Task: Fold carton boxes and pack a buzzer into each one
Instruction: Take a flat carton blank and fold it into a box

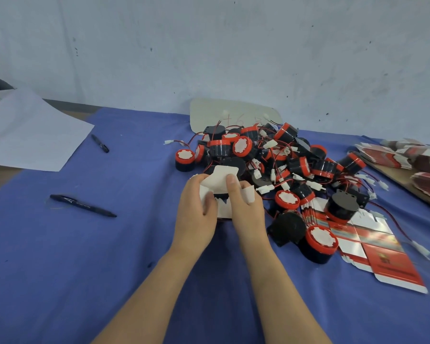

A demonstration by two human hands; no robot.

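The left hand (196, 207) has its grip curled round the left side of a half-folded carton box (221, 179). The right hand (246, 209) has its grip clamped on the other side, thumb pressed on a white flap. The box sits in the middle of the blue-covered counter (109, 244), at the near left edge of a heap of red-and-black buzzers (291, 165). Flat cartons (377, 252) lie to the right, partly under the heap. A near pen (82, 206) lies well left, a far pen (100, 143) beside a paper sheet (32, 137).

Soft even light, blurred wide-angle edges
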